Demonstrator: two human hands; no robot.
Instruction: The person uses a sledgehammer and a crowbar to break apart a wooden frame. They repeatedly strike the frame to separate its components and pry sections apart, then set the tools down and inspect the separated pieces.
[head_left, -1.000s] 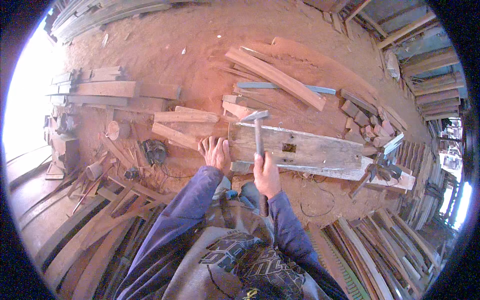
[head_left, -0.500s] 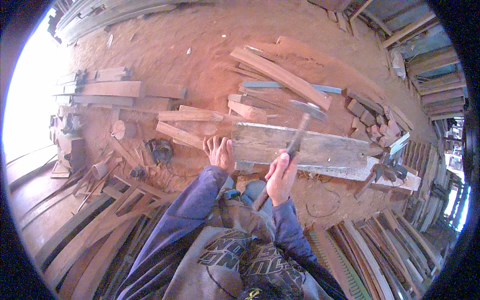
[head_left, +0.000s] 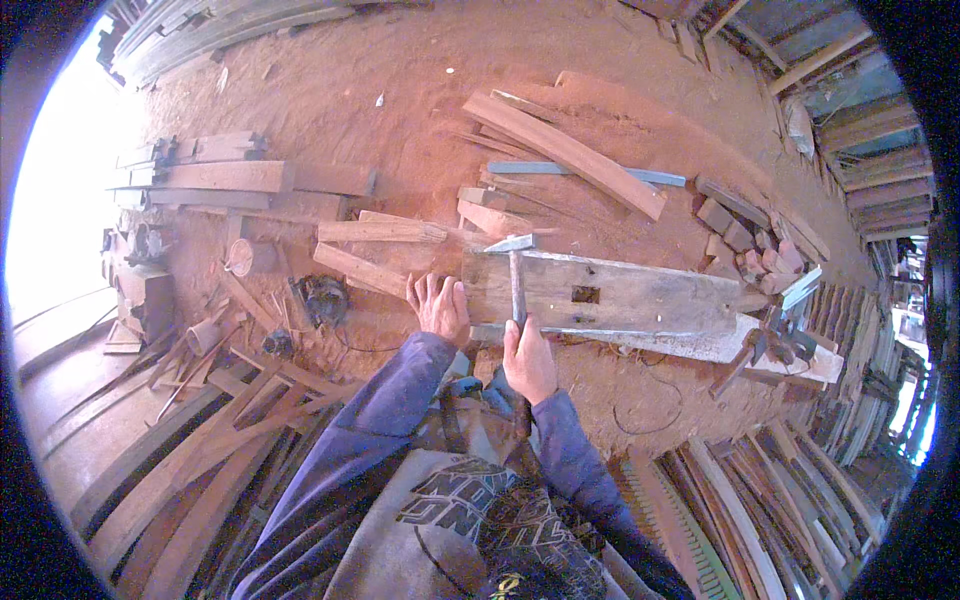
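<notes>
hammer points to twelve o'clock from the right hand wrapped round it. below, the long plank runs nine to three. the left hand, fingers a bit apart, is nearer its nine o'clock end; can't tell if gripping.

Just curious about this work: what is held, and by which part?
A hammer, midway along the handle, in the right hand; whether the left hand grips anything is unclear.
</notes>
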